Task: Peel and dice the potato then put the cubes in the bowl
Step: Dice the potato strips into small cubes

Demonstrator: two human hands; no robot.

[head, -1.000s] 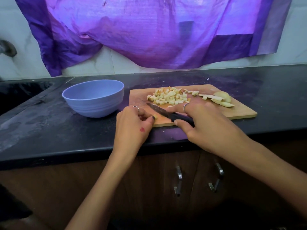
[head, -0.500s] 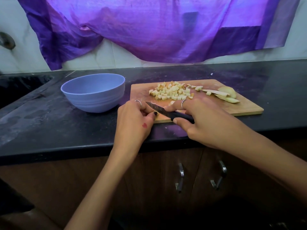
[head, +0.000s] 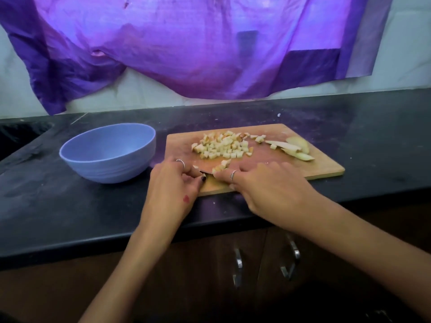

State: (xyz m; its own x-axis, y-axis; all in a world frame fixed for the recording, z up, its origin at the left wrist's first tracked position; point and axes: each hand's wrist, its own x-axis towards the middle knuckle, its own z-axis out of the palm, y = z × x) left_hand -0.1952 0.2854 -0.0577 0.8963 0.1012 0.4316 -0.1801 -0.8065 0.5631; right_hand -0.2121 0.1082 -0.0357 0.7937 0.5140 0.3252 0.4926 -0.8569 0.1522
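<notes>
The potato is mostly cut up. A pile of small potato cubes [head: 221, 145] lies in the middle of the wooden cutting board [head: 326, 169], which sits on the dark bench [head: 70, 206]. A few more cubes [head: 220, 166] lie closer to the hands. Some long potato slices [head: 296, 148] wait near the right end of the board, not cut small yet.

The blue bowl [head: 109, 155] stands just left of the board. I can see no cubes in it.

The left hand [head: 171, 190] is at the near left corner of the board. Its fingers are curled in, and they seem to pinch a tiny piece, but it is too small to be sure. The right hand [head: 263, 185] lies low over the near edge of the board with its fingers bent. A thin dark sliver shows between the two hands. It may be a knife blade, but the hand hides the rest, so I cannot tell if this hand holds anything.

I think the step now is still dicing, the last bits near the front. Next, the slices on the right need cutting into cubes. Then all the cubes must go left into the bowl. Fingers should stay clear of the blade.
</notes>
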